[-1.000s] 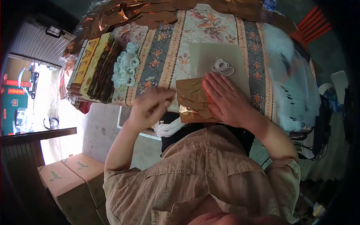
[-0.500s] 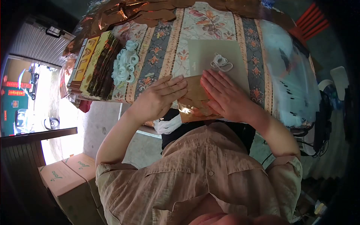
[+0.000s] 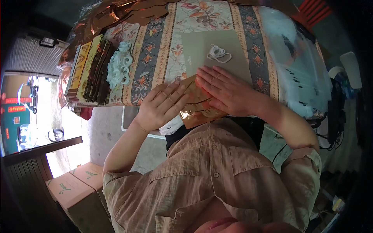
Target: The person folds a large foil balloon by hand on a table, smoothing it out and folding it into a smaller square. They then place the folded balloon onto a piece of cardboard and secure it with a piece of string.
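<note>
My left hand [image 3: 164, 105] lies flat with fingers stretched out, its fingertips at the left edge of a shiny copper-brown foil piece [image 3: 198, 116]. Across the upper right of this foil my right hand [image 3: 229, 91] rests palm down, fingers straight and close together. The foil overhangs the table's near edge towards my shirt, and part of it is hidden beneath the hands. Just beyond the fingertips, a white looped cord [image 3: 218, 53] sits on a flat grey-green sheet [image 3: 194, 46]. A bundle of white strands [image 3: 171, 126] shows below my left hand.
Patterned cloth [image 3: 204, 23] covers the table. At the left stand a stack of yellow and brown packets [image 3: 91, 70] and a heap of pale rings [image 3: 119, 64]. Clear plastic bags [image 3: 295, 73] lie at the right, brown foil pieces [image 3: 132, 17] at the back. Cardboard boxes [image 3: 74, 184] stand at lower left.
The camera view has shifted, so the table things appear slightly higher and further left. The foil looks more tilted, and my left fingers are spread a little wider. Both hands remain flat at it.
</note>
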